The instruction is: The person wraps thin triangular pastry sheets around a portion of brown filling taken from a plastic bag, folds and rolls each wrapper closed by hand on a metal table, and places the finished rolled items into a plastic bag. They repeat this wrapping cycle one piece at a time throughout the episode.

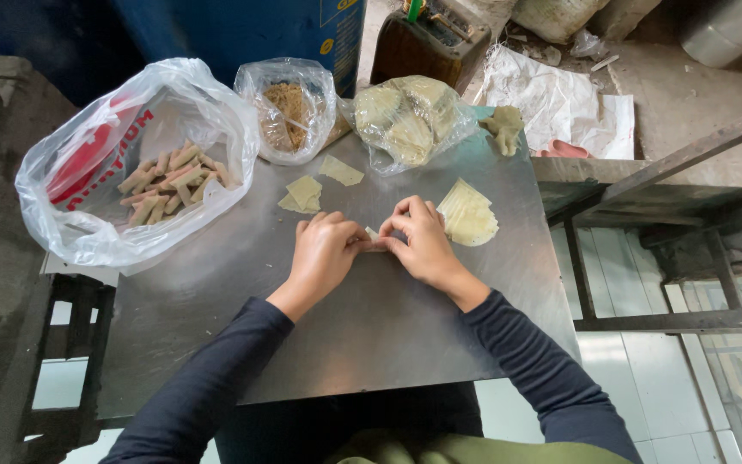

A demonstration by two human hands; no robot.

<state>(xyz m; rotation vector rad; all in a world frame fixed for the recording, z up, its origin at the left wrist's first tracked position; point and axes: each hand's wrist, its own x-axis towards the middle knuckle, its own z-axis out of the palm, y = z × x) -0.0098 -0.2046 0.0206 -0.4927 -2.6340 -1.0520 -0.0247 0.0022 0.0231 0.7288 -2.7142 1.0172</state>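
On the steel table point(405, 344), both hands pinch a wrapper point(374, 238) — left hand point(324, 253), right hand point(422, 241).

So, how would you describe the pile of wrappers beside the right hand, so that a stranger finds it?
On the metal table, look just past the right hand. The fanned stack of pale wrappers lies there, bare on the steel, thick and many-layered, unlike the few loose sheets further left.

One head-worn camera looks steeply down from close above, near edge of the metal table point(371, 344) nearest, bags far.
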